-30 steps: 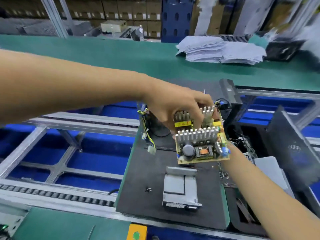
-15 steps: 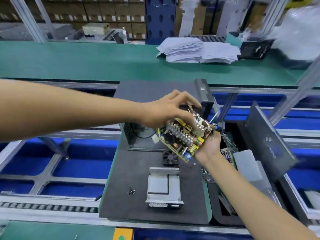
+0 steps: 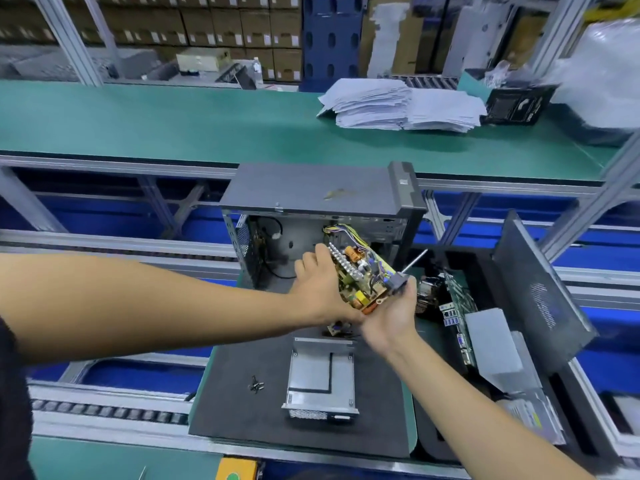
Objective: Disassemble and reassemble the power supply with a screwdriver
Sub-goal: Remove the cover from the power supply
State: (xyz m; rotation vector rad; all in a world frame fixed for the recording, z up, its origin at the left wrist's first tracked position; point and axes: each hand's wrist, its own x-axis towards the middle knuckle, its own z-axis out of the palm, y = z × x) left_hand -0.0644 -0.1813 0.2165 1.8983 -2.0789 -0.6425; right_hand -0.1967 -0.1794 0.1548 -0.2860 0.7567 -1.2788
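Observation:
The power supply's circuit board (image 3: 360, 275), yellow-green with heatsinks and coloured wires, is held tilted in front of the open computer case (image 3: 311, 199). My left hand (image 3: 318, 289) grips its left edge near the heatsink. My right hand (image 3: 391, 313) supports the board's lower right corner and also holds the screwdriver (image 3: 412, 263), whose shaft points up to the right. The power supply's grey metal housing (image 3: 320, 379) lies on the black mat (image 3: 228, 393) just below my hands. A few loose screws (image 3: 256, 385) lie to its left.
A motherboard with a cooler (image 3: 446, 299) and a grey cover (image 3: 491, 344) lie in a black tray to the right. A dark side panel (image 3: 540, 292) leans there. A paper stack (image 3: 398, 105) sits on the green bench (image 3: 173, 123) behind. Conveyor rails run on both sides.
The board has turned from lying flat, face up, to standing steeply on edge. Both hands have shifted with it toward the open case, and the screwdriver shaft now shows above my right hand.

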